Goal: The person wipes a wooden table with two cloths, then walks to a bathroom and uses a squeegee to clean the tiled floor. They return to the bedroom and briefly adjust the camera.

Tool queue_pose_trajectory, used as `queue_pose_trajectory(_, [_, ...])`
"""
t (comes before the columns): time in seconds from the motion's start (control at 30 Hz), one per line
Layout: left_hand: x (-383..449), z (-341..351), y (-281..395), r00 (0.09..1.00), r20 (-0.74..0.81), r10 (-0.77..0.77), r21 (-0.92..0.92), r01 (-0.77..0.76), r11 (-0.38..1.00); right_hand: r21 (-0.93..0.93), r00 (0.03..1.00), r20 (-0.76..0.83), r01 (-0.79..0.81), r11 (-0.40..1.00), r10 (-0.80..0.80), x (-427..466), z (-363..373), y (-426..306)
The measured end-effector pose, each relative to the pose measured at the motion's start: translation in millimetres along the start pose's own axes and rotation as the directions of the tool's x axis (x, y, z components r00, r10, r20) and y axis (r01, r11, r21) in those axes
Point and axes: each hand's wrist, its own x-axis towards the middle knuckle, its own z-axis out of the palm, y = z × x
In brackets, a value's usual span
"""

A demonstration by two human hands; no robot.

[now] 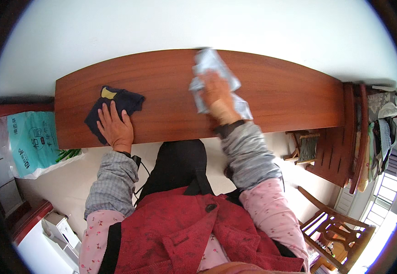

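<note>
A long reddish-brown wooden tabletop (164,85) runs across the view against a white wall. On its left part lies a folded dark navy cloth (97,114) with a yellow patch. My left hand (116,125) rests flat on this cloth, fingers spread, overlapping the table's near edge. Right of the middle, my right hand (217,92) is on a crumpled pale blue-white cloth (207,60), pressing it to the wood. That hand and cloth are blurred. The cloth reaches the table's far edge by the wall, and the palm hides part of it.
A teal and clear plastic bag (32,140) with writing hangs at the left end. To the right are a wooden rack (361,137) with clothes and fabrics, a small folding stool (308,147) and a wooden chair (342,229). White drawers (59,233) stand at lower left.
</note>
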Motion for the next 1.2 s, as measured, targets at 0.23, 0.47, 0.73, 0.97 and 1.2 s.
queue_pose_trajectory(0.23, [-0.2,1.5,-1.5,1.000,0.012,0.004,0.002,-0.004,1.000,0.119,0.979,-0.032,0.206,0.971,-0.204,12.8,-3.1,-1.6])
queue_pose_trajectory(0.47, [-0.6,0.3,0.2,1.000,0.026,-0.007,0.002,0.007,1.000,-0.156,0.886,-0.028,-0.462,0.873,0.464,3.0,-43.6,208.2])
queue_pose_trajectory(0.73, [-0.2,-2.6,1.9,1.000,-0.002,0.009,-0.009,-0.009,1.000,-0.082,0.958,-0.130,-0.267,0.960,0.256,51.9,3.9,101.0])
queue_pose_trajectory(0.97, [0.4,-0.9,-0.9,1.000,0.022,-0.012,-0.008,0.012,1.000,0.093,0.981,0.115,0.143,0.985,-0.153,60.3,25.6,-91.9])
queue_pose_trajectory(1.2, [0.5,-1.5,-1.1,0.999,0.029,-0.019,-0.016,0.019,1.000,0.021,0.996,-0.028,-0.083,0.996,0.083,26.7,-3.7,28.5])
